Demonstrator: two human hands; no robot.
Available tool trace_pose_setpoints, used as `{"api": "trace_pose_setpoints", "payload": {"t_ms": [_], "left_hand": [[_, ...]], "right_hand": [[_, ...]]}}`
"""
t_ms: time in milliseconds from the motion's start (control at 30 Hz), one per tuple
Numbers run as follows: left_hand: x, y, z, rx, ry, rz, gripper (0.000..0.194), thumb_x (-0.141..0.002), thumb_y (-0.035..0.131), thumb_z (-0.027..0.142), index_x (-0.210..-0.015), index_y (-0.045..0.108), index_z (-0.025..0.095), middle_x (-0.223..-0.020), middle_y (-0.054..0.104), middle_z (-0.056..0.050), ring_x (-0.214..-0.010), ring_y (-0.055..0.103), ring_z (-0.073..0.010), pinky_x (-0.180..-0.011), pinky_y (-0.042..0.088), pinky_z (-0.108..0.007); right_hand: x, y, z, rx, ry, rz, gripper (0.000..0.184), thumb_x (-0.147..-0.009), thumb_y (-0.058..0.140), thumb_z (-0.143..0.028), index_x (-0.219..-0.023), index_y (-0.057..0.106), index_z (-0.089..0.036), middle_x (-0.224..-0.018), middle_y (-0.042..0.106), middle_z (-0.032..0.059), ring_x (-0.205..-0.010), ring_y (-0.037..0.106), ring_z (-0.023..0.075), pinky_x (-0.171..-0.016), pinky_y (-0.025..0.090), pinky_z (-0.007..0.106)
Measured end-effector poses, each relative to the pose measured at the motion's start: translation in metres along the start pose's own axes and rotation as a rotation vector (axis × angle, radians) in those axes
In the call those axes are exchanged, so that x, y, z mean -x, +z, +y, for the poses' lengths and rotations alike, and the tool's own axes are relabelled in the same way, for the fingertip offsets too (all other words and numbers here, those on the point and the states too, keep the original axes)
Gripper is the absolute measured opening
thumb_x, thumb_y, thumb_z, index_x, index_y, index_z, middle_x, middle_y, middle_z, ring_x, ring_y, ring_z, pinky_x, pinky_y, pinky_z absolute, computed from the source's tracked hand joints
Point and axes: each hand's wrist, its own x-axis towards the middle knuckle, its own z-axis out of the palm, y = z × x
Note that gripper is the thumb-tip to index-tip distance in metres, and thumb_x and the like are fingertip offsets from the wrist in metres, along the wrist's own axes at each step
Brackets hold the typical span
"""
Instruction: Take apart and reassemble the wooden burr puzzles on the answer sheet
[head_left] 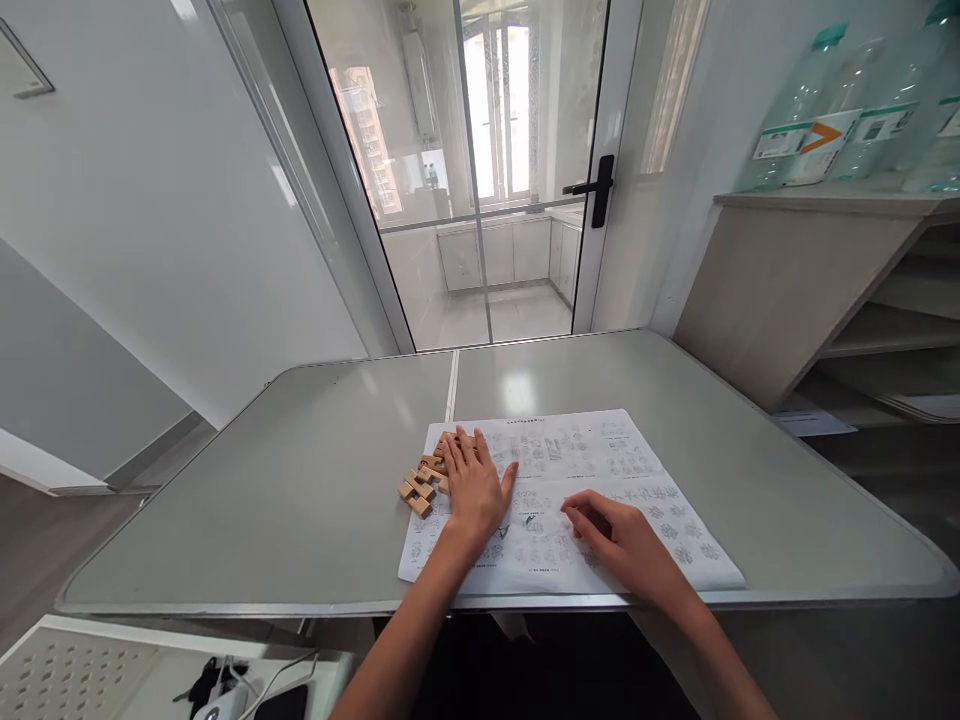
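Note:
My left hand [475, 492] lies flat with its fingers stretched out, over part of the wooden puzzle pieces [420, 490] and the left side of the paper sheet. Small, notched and light brown, the pieces sit partly under my fingers, so some are hidden. The white instruction sheet [555, 545] is printed with many small line drawings of assembly steps and has a fold across it. Above its right half, my right hand [626, 540] is curled, thumb and fingertips brought together. Nothing shows between those fingertips.
The grey folding table [247, 500] has a seam near its middle. At the lower left, a white perforated tray [97, 665] holds keys [204, 685], cables and a dark phone [283, 703]. Large plastic bottles [806, 110] stand on a shelf unit [787, 270] at right. A glass door [487, 170] is behind.

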Motion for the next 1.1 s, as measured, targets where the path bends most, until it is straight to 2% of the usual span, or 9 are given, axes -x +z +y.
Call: {"api": "trace_pose_setpoints", "payload": {"t_ms": [167, 367, 567, 767, 933, 1100], "left_hand": [[0.000, -0.007, 0.005, -0.049, -0.049, -0.078, 0.087, -0.100, 0.045, 0.063, -0.159, 0.036, 0.000, -0.165, 0.032, -0.028, -0.155, 0.019, -0.0493, -0.126, 0.015, -0.062], [0.002, -0.004, 0.011, -0.108, -0.052, -0.128, 0.087, -0.101, 0.038, 0.064, -0.158, 0.036, -0.001, -0.162, 0.039, -0.027, -0.154, 0.021, -0.0507, -0.126, 0.010, -0.063], [0.005, 0.001, 0.017, -0.095, -0.061, -0.096, 0.089, -0.100, 0.036, 0.068, -0.158, 0.037, 0.000, -0.165, 0.032, -0.028, -0.154, 0.020, -0.0529, -0.124, 0.010, -0.068], [0.008, 0.006, 0.020, -0.025, -0.076, -0.051, 0.082, -0.101, 0.039, 0.063, -0.158, 0.039, 0.004, -0.166, 0.029, -0.027, -0.154, 0.019, -0.0533, -0.120, 0.009, -0.076], [0.009, 0.013, 0.016, 0.050, -0.041, -0.026, 0.078, -0.100, 0.038, 0.061, -0.159, 0.041, 0.010, -0.169, 0.027, -0.023, -0.155, 0.013, -0.0527, -0.119, 0.006, -0.077], [0.013, 0.009, 0.017, 0.088, 0.004, -0.045, 0.075, -0.100, 0.041, 0.060, -0.159, 0.041, 0.013, -0.168, 0.031, -0.020, -0.156, 0.015, -0.0502, -0.121, 0.009, -0.075]], "right_hand": [[0.001, 0.000, -0.002, -0.011, 0.009, 0.000, 0.040, -0.102, 0.046, -0.056, -0.102, 0.069, -0.024, -0.075, 0.068, 0.0014, -0.068, 0.062, 0.0200, -0.066, 0.048, 0.032], [0.001, 0.000, -0.001, -0.007, -0.002, 0.013, 0.036, -0.102, 0.048, -0.052, -0.101, 0.070, -0.024, -0.074, 0.069, 0.0004, -0.066, 0.061, 0.0187, -0.065, 0.047, 0.030], [0.000, 0.001, 0.001, -0.006, -0.007, 0.013, 0.037, -0.101, 0.049, -0.053, -0.101, 0.070, -0.023, -0.074, 0.069, 0.0003, -0.066, 0.062, 0.0188, -0.064, 0.047, 0.030], [0.002, 0.000, -0.003, -0.016, -0.003, 0.026, 0.040, -0.101, 0.048, -0.056, -0.101, 0.071, -0.023, -0.075, 0.071, 0.0009, -0.070, 0.065, 0.0205, -0.066, 0.049, 0.031], [0.001, 0.001, 0.003, -0.007, 0.009, 0.009, 0.043, -0.100, 0.048, -0.058, -0.103, 0.071, -0.023, -0.076, 0.071, 0.0024, -0.068, 0.063, 0.0207, -0.065, 0.050, 0.032], [0.002, 0.001, 0.000, -0.009, 0.010, 0.010, 0.040, -0.101, 0.048, -0.056, -0.102, 0.070, -0.023, -0.075, 0.070, 0.0013, -0.064, 0.060, 0.0190, -0.064, 0.049, 0.031]]}}
